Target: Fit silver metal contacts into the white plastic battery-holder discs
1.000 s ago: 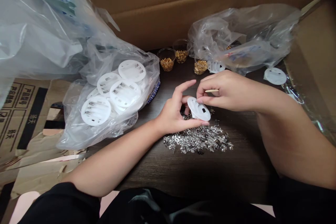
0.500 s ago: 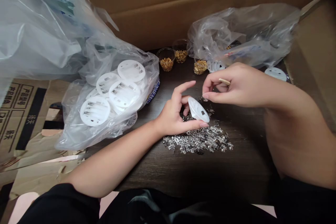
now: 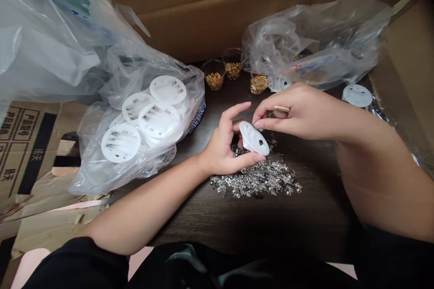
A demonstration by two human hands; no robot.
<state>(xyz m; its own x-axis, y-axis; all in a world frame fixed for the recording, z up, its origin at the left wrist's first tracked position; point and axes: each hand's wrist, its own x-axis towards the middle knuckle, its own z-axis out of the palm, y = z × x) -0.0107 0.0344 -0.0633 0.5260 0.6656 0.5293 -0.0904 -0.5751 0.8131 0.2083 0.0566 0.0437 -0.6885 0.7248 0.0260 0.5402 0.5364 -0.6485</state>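
Note:
My left hand (image 3: 226, 142) grips a round white plastic battery cover (image 3: 254, 139) by its edges, tilted toward the right. At its upper right rim, my right hand (image 3: 288, 110) pinches a small metal battery contact, mostly hidden by the fingertips. A thin pale stick (image 3: 281, 109) is tucked among the curled fingers of that same hand. Beneath both hands spreads a pile of small silvery metal contacts (image 3: 261, 178) on the dark tabletop (image 3: 190, 216).
Several white discs with metal contacts (image 3: 121, 143) lie in a clear plastic bag (image 3: 88, 180) at left. Three clear cups (image 3: 214, 74) of gold-coloured pieces stand at the back. Another plastic bag (image 3: 342, 31) and a white disc (image 3: 357, 95) are at right. Cardboard (image 3: 203, 13) walls the back.
My right hand has moved left and slightly down, bringing the contact from beside the cover to its rim. The cover has turned a little, showing more of its face.

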